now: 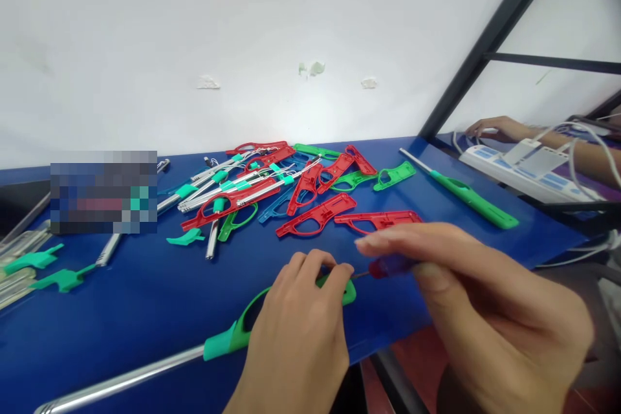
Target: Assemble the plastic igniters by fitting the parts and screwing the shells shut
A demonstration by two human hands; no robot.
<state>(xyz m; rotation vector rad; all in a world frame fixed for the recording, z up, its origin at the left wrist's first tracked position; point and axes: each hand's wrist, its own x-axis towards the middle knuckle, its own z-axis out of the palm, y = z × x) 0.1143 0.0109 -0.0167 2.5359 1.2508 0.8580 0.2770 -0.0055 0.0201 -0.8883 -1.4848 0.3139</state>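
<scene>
Nearest, the right hand (504, 310) pinches a screwdriver (394, 266) by its smooth handle; the left hand (305, 317) curls closed over the green lighter (220, 343) on the blue table (145, 310). This lighter seems light and stiff, its metal tube probably slippery; better grip the plastic handle. Beyond the lighter lie hollow red shells (330, 208).

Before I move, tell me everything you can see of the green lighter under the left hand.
The green lighter has a silvery, metal-looking tube, a teal collar and a green, plastic-looking handle with a loop. It lies on or just above the blue tabletop, tube toward the picture's lower left. The left hand covers much of the handle; a screwdriver points at its right end, contact unclear.
</scene>
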